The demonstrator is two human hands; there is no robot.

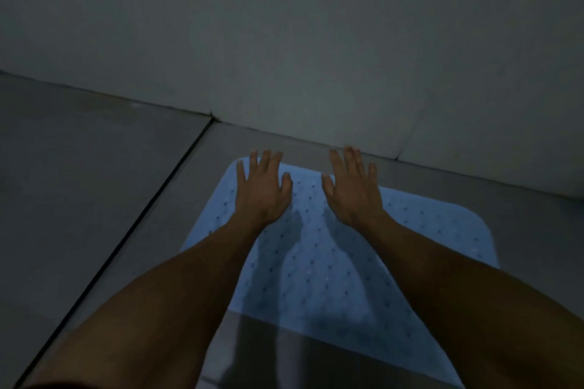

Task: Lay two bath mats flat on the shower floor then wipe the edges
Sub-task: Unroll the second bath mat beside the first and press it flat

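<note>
So we've got the pale blue perforated rubber bath mat (331,262) down on the grey tiled shower floor (94,199), far edge near the foot of the white wall (284,41).

What could go wrong, as we see it: if we only press at the far end, the near end could stay lifted or trap air, and the mat might creep toward the wall. It's dim in here too — a curled corner would be easy to miss.

Our left hand (260,189) and right hand (352,191) both lie palm-down on the mat's far end, fingers straight and a bit spread, gripping nothing. The fingertips reach about to the far edge — the mat runs back under our forearms. No second mat in view.
</note>
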